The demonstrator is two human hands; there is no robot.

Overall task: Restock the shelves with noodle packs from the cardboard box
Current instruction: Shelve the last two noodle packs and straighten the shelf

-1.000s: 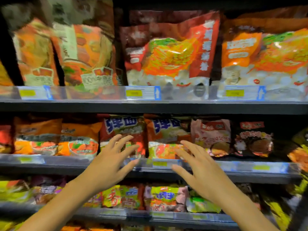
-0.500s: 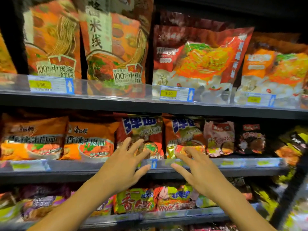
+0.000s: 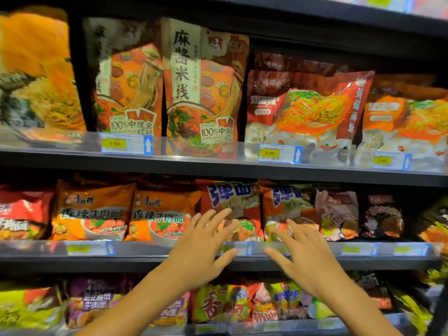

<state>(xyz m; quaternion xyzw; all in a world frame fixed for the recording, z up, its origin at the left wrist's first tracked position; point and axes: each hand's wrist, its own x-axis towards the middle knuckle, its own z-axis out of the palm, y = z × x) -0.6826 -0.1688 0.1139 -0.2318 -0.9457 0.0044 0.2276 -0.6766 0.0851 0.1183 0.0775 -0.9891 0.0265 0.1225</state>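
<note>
Left hand [image 3: 196, 253], right hand [image 3: 308, 260]: fingers spread, holding nothing, reaching toward red noodle packs [image 3: 232, 209] on middle shelf [image 3: 145, 257]. Risk: careless push topples upright packs.

We reach both arms toward the middle shelf [image 3: 145, 259], our left hand [image 3: 201, 248] and right hand [image 3: 306, 260] spread with straight fingers, holding nothing. Our fingertips overlap two red noodle packs with blue lettering [image 3: 232, 202]; contact is unclear. Orange beef noodle packs [image 3: 92, 212] stand left of them, tall rice-noodle bags [image 3: 189, 93] on the shelf above.
</note>
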